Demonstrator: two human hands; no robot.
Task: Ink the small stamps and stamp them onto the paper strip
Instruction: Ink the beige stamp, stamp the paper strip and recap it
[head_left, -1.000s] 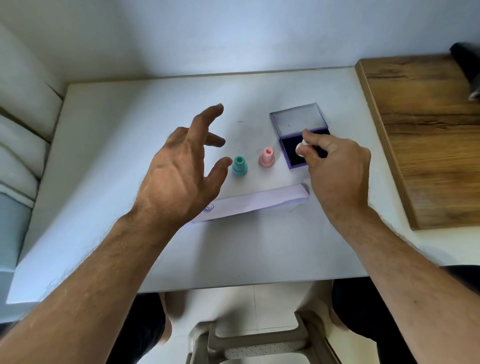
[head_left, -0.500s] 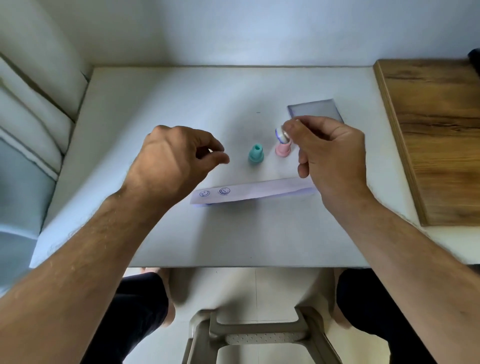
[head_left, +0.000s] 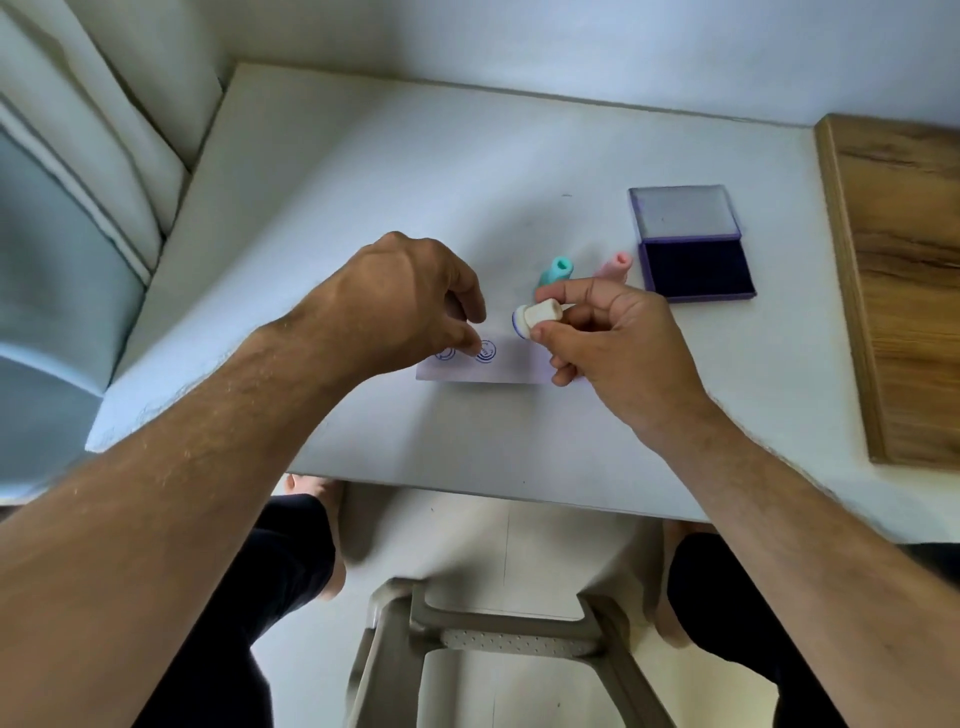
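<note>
Soft, even daylight, faint shadows under both forearms, slight blur throughout, wide-angle bending at the edges.

1. A white table (head_left: 363, 208) is set against a pale wall (head_left: 571, 41).
2. A wooden board (head_left: 904, 291) is laid at its right.
3. A grey plastic stool (head_left: 493, 639) is seen below on the light floor (head_left: 467, 540).
4. Cushions (head_left: 78, 208) are stacked at left.
</note>
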